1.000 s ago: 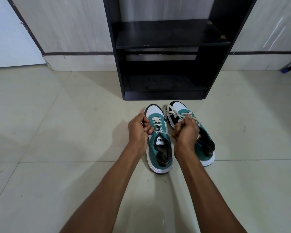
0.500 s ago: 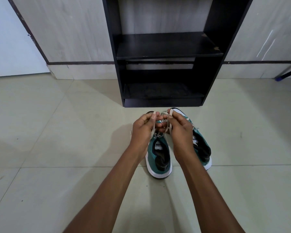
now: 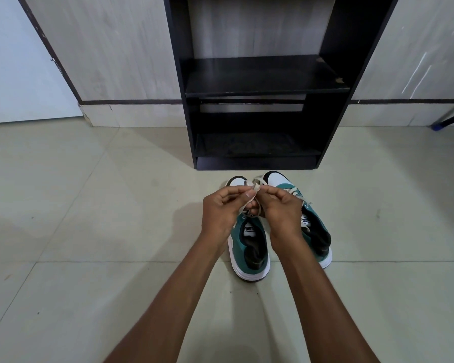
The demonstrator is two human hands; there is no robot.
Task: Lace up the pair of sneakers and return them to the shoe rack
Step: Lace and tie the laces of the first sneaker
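Note:
Two teal, white and black sneakers stand side by side on the tiled floor, toes toward the rack. The left sneaker (image 3: 249, 247) lies under my hands; the right sneaker (image 3: 316, 231) is beside it, partly hidden by my right wrist. My left hand (image 3: 224, 210) and my right hand (image 3: 282, 208) meet above the left sneaker's tongue, each pinching the cream lace (image 3: 254, 188), which loops up between the fingertips. The black shoe rack (image 3: 257, 82) stands just beyond the toes, both shelves bare.
A pale wood-grain wall with a dark skirting strip (image 3: 131, 102) runs behind the rack. A white door (image 3: 19, 69) is at far left. A dark furniture leg with a blue foot (image 3: 448, 119) shows at the right edge. Beige tiles (image 3: 89, 231) surround the shoes.
My hands came together from either side of the left sneaker and rose with the lace ends, which now cross in a loop between my fingertips. The camera tilted up slightly.

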